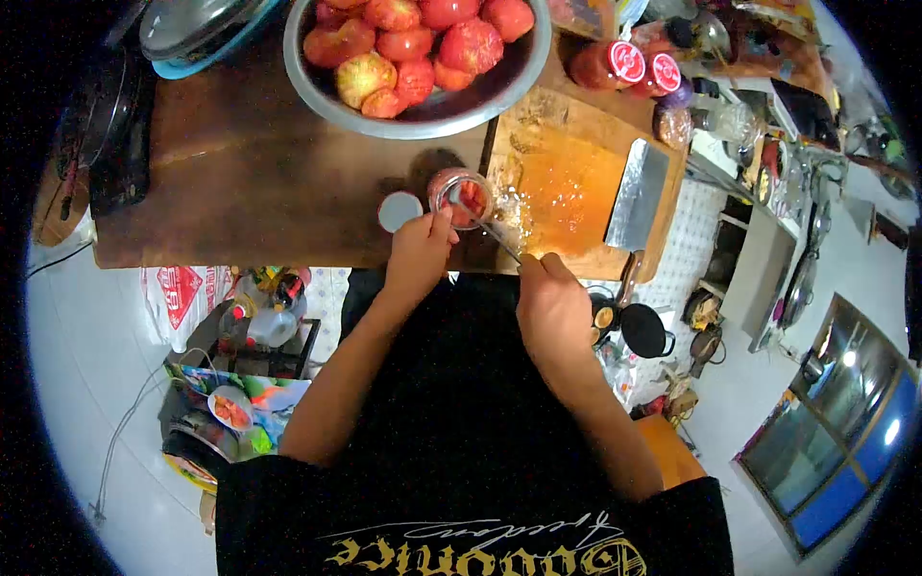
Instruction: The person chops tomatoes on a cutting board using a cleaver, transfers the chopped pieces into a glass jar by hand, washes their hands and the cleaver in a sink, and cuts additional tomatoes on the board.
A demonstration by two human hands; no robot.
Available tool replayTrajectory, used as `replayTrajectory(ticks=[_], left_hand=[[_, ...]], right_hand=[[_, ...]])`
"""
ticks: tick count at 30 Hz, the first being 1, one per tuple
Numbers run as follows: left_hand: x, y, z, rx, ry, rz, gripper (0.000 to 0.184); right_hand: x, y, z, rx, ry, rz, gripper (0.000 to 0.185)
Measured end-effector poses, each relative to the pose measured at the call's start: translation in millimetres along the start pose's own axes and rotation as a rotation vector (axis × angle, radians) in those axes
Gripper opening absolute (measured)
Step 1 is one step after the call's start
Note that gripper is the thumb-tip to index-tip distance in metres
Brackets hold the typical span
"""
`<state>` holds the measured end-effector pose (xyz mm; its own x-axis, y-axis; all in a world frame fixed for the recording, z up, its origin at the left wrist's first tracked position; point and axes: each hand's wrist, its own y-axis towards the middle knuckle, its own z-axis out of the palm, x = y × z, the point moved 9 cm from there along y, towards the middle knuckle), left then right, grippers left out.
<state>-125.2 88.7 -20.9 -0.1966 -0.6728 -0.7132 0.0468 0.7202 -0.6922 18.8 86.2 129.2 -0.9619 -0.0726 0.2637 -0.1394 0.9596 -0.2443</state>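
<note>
red chunks (pixel 472 196), white lid (pixel 400 212)

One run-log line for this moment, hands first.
left hand: on open jar; right hand: holding metal utensil, end in jar; white lid: on table; cleaver: on cutting board

The table (pixel 240 211) is brown wood and a bit shiny. A big metal bowl (pixel 413 131) sits on the far side. Closer, near the front edge, there is an open jar (pixel 464 197), and a round white lid (pixel 400 212) lies just left of it. On the right lies a wet board (pixel 576 197) with a knife (pixel 639 197) on it. Two red jars (pixel 597 65) are behind the board.
</note>
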Motion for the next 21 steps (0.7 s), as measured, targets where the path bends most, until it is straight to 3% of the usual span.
replayTrajectory(ticks=[2,4,6,8,10,12,14,18,20,21], left_hand=[[-1.2,0.3,-1.4,-0.043,0.046,0.061,0.049],[-8.9,-1.1,-4.7,-0.082,0.095,0.135,0.048],[-12.9,-4.0,-6.3,-0.071,0.129,0.106,0.045],[-9.9,-5.0,-3.7,-0.053,0.074,0.018,0.043],[-3.5,-5.5,-3.4,-0.044,0.016,-0.072,0.041],[-21.2,-7.1,-11.4,-0.142,0.218,0.130,0.039],[-21.9,-7.3,-11.7,-0.178,0.214,0.179,0.037],[-32.9,-9.4,-12.7,-0.253,0.316,0.246,0.030],[-40.8,-7.3,-15.0,-0.258,0.336,0.237,0.029],[-42.4,-6.9,-16.9,-0.261,0.365,0.224,0.027]], right_hand=[[-9.6,-7.5,7.7,0.072,0.024,0.162,0.003],[-7.7,-4.3,4.4,0.123,0.022,0.186,0.004],[-4.9,-1.1,10.5,0.353,-0.072,0.242,0.003],[-3.9,7.9,3.1,0.344,-0.203,0.199,0.000],[9.7,24.1,-14.0,0.291,-0.347,-0.057,0.002],[8.2,46.1,-26.0,0.339,-0.385,-0.104,0.002],[17.8,63.6,-26.9,0.365,-0.420,-0.319,0.006],[24.7,94.0,3.8,0.488,-0.488,-0.304,0.011],[13.5,103.1,25.5,0.519,-0.381,-0.121,0.013],[27.6,102.5,17.0,0.493,-0.472,-0.296,0.014]])
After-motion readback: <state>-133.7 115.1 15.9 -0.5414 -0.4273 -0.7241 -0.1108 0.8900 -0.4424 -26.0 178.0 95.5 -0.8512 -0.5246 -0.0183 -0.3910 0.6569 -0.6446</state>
